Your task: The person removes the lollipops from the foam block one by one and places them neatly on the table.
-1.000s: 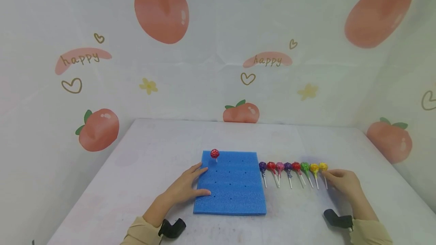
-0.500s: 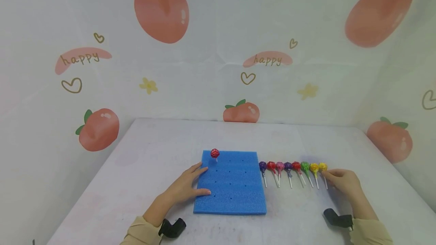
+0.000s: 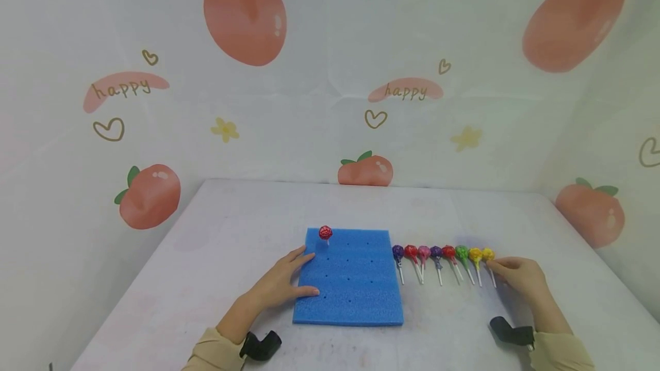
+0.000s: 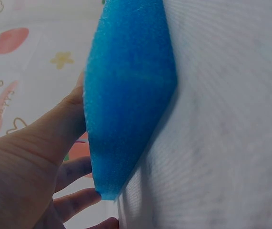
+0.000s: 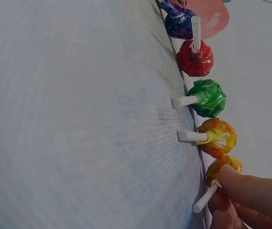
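Note:
My right hand pinches the rightmost yellow lollipop between thumb and fingers, just below its wrapped candy. That lollipop lies at the end of a row on the table, its white stick pointing toward me. My left hand rests at the left edge of a blue foam board, thumb and fingertips touching it, fingers spread. In the left wrist view the foam's thick side shows beside the hand. A red lollipop stands upright in the board's far left corner. Several small holes dot the board.
Left of the held one lie another yellow lollipop, a green one, and several red, purple and pink ones, reaching to the board's right edge. A white cloth backdrop with peach prints rises behind the white table.
The pinched yellow lollipop's head has shifted very slightly left. Both hands otherwise keep their places, and the board and remaining lollipops look the same.

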The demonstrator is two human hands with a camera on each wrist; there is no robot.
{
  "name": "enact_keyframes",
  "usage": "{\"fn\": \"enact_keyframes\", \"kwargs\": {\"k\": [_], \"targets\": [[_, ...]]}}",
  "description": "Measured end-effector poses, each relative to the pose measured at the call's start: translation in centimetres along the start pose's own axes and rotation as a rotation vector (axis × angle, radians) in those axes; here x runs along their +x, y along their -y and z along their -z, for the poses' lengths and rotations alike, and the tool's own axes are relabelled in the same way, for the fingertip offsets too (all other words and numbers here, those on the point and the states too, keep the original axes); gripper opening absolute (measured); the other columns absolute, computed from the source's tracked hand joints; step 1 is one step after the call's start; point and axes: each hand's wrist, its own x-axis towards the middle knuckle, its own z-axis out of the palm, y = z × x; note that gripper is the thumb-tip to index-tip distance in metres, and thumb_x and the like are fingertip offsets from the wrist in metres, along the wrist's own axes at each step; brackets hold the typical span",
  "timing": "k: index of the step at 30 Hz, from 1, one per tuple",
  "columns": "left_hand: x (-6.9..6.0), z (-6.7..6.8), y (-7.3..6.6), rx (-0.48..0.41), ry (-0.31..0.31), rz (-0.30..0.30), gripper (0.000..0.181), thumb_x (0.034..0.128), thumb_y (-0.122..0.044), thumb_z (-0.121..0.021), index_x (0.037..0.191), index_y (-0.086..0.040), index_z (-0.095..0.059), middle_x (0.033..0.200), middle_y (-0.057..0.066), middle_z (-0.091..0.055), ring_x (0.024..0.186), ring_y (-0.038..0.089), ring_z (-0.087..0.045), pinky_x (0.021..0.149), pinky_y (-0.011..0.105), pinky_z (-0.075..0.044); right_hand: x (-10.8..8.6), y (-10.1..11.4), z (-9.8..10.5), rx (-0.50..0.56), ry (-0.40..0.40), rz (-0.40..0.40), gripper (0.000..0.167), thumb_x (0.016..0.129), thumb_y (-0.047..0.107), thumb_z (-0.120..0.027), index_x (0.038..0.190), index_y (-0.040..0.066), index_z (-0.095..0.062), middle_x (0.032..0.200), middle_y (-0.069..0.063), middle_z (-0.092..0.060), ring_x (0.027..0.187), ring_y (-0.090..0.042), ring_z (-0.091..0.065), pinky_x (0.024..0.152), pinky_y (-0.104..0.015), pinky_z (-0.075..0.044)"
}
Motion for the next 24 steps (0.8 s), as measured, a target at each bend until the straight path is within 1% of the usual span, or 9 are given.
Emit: {"fn": "enact_keyframes", "kwargs": {"k": [6, 13, 20, 24], "targets": [[0.03, -0.03, 0.02, -0.004, -0.005, -0.007, 0.079, 0.0762, -0.047, -0.072, 0.14, -0.01, -0.043, 0.151, 0.018, -0.031, 0.138, 0.041, -0.03, 0.107, 0.06, -0.031, -0.16, 0.13, 0.05, 0.0, 0.001, 0.002, 0.057, 0.087, 0.039, -0.061, 0.116, -0.011, -0.057, 0.102, -0.028, -0.061, 0.083, -0.022, -0.058, 0.059, -0.023, -0.045], [-0.02, 0.08, -0.11, -0.011, 0.0, -0.005, 0.078, 0.0766, -0.046, -0.072, 0.14, -0.01, -0.043, 0.151, 0.017, -0.03, 0.139, 0.041, -0.029, 0.108, 0.061, -0.03, -0.78, 0.61, 0.4, 0.016, 0.025, -0.004, 0.062, 0.087, 0.042, -0.061, 0.118, -0.012, -0.054, 0.102, -0.027, -0.06, 0.083, -0.022, -0.056, 0.056, -0.018, -0.041], [0.0, 0.06, -0.06, -0.01, -0.002, -0.002, 0.079, 0.0765, -0.046, -0.072, 0.14, -0.01, -0.043, 0.151, 0.017, -0.031, 0.139, 0.041, -0.029, 0.108, 0.06, -0.03, -0.46, 0.1, 0.42, 0.024, 0.018, -0.005, 0.068, 0.085, 0.048, -0.061, 0.118, -0.01, -0.054, 0.095, -0.019, -0.063, 0.08, -0.02, -0.057, 0.059, -0.022, -0.044], [0.0, 0.09, -0.03, -0.006, -0.001, -0.002, 0.079, 0.0766, -0.046, -0.072, 0.14, -0.01, -0.043, 0.151, 0.017, -0.031, 0.138, 0.041, -0.029, 0.108, 0.06, -0.031, -0.59, 0.17, 0.56, 0.034, 0.016, 0.0, 0.067, 0.085, 0.048, -0.061, 0.118, -0.01, -0.054, 0.092, -0.017, -0.064, 0.079, -0.02, -0.057, 0.057, -0.021, -0.044]]}}
